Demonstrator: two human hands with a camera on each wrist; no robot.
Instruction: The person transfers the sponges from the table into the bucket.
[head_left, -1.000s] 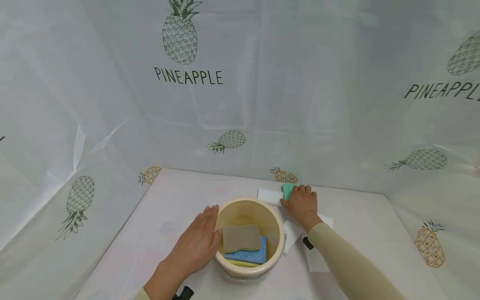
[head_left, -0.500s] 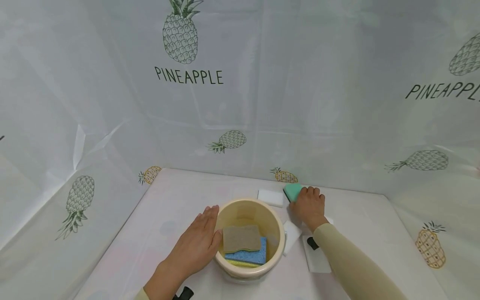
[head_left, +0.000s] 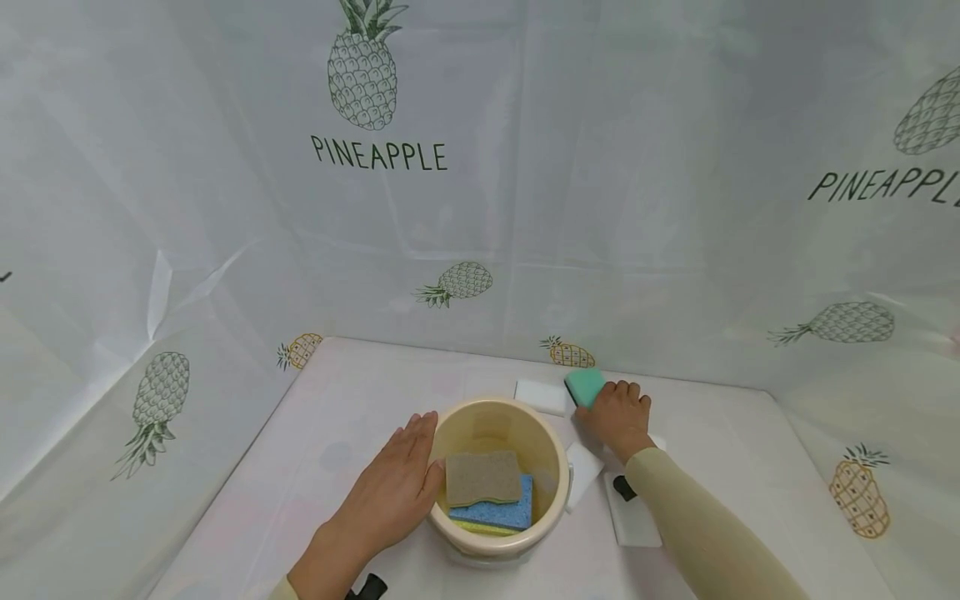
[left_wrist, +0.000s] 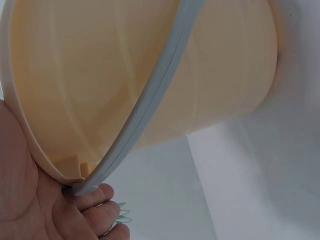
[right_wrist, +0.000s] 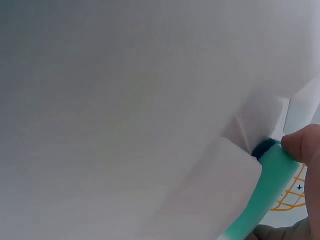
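A person's right hand (head_left: 617,419) is holding a green sponge (head_left: 584,387) with a dark layer along one face, pinching it narrowly between thumb and fingers. The sponge is jutting out beyond this grip, toward the back edge of a pale table (head_left: 723,467); whether it is touching the tabletop is hard to tell.

Left of the grip and its sponge, a white block (head_left: 542,397) is lying flat. Nearer the person than the grip, a second white block (head_left: 583,473) is lying beside a cream bucket (head_left: 497,546), and a third (head_left: 633,521) is showing beside the right forearm.

The left hand (head_left: 397,479) is resting against the bucket's rim, its fingers extended rather than clasping. Right of that hand, inside the bucket, a brown sponge (head_left: 483,477) is overlapping a blue one (head_left: 519,503), with a yellow one (head_left: 480,527) peeking out underneath.
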